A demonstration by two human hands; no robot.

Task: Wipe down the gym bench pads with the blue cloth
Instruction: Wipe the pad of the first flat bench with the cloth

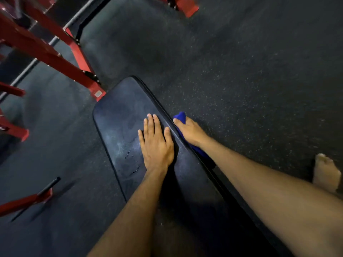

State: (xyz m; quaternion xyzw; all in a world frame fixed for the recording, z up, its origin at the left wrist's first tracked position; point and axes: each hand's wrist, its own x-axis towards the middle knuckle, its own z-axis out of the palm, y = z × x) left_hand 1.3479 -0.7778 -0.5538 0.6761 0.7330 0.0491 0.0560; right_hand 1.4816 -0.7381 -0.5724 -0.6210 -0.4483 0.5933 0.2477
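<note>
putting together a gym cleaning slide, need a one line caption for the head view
Left hand rests flat on the black bench pad while the right hand presses the blue cloth along its side edge.

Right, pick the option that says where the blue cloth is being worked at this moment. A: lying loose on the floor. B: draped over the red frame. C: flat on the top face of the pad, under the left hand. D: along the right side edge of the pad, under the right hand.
D: the right hand presses the blue cloth against the bench pad along its right side edge, while the left hand lies flat and bare on top.
</note>
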